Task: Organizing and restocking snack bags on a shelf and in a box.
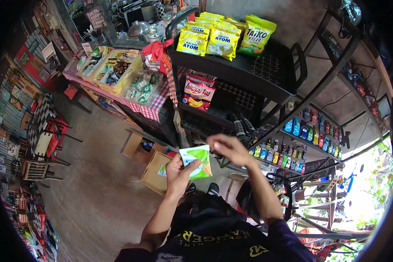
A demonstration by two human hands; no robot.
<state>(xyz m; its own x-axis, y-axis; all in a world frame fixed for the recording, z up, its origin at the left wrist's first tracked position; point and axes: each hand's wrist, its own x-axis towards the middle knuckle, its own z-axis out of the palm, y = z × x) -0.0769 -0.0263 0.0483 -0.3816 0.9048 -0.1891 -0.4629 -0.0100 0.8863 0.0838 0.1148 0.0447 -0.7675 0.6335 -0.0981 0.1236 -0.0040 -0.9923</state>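
My left hand (177,175) holds a green and white snack packet (203,159) upright in front of me, thumb across its printed front. At the packet's top right corner is my right hand (231,150), slightly blurred with curled fingers. Its fingertips meet or nearly meet that corner; whether they pinch it cannot be told. Below and left of the packet, an open cardboard box (154,173) contains another green and white packet (162,170). Ahead stands a black tiered cart (265,70) with yellow peanut packets (223,41), a green-yellow snack bag (257,35) and red snack bags (198,92).
Left of the cart, a table with a red checkered cloth (155,106) bears snack trays (118,68) and a clear plastic container (143,86). Toy cars (309,132) line metal shelves on the right. A checkered table (41,118) and wooden chair (36,170) stand far left.
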